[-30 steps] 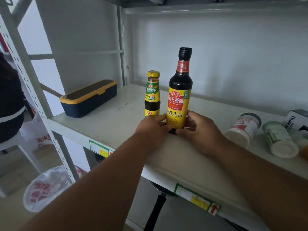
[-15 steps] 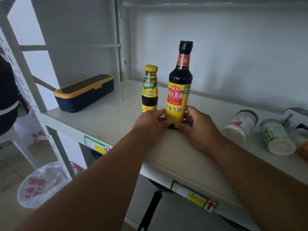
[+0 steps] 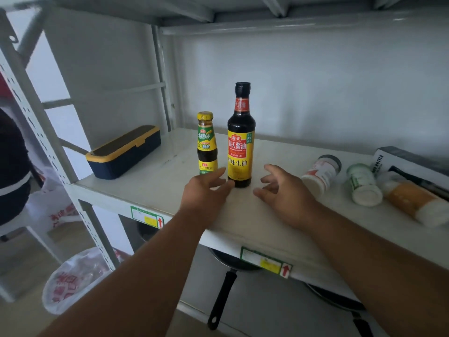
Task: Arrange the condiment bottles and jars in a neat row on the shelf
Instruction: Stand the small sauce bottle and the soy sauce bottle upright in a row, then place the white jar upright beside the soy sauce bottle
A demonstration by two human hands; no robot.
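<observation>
- At far left on the shelf [image 3: 150, 188] we see a navy box [image 3: 124, 152] with a yellow rim, lid on, well apart from the bottles.
- A small bottle [image 3: 206, 144] with a yellow cap stands upright, just left of the tall one.
- Our left hand [image 3: 204, 190] holds nothing, fingers straight and spread, their tips just in front of the small bottle and near the tall bottle's base; we cannot tell whether they touch.
- The soy bottle [image 3: 240, 142], tall and dark with a yellow label, stands upright in mid-shelf.
- Our right hand [image 3: 284, 190] grips nothing, fingers loosely spread, just right of the soy bottle and apart from it.
- Further right lie three jars on their sides: a white jar [image 3: 320, 175], a green jar [image 3: 363, 184] and an orange jar [image 3: 415, 198].
- A carton [image 3: 410, 164] sits behind them.
</observation>
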